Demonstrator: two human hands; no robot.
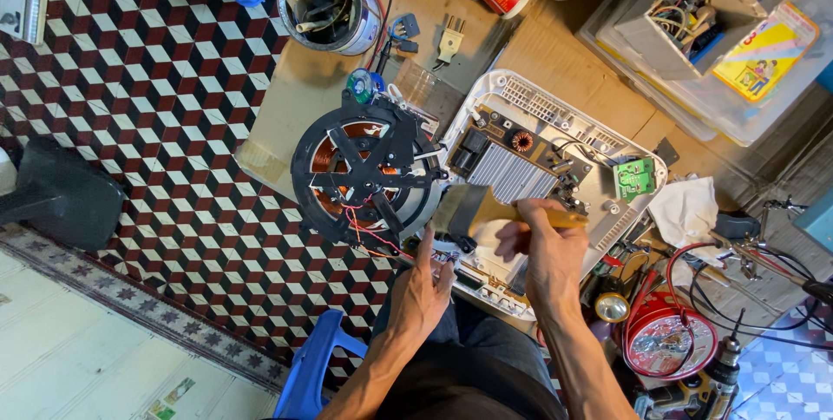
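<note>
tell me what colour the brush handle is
Yellowish tan; the right hand grips the brush, seen in the head view.

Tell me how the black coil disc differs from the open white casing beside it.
The coil disc is round, black, with copper windings; the white casing is roughly square, holding a circuit board. The disc is tilted up off the casing. Both rest on the cardboard sheet.

One paintbrush (486, 209), one coil disc (364, 170) — two hands.
</note>
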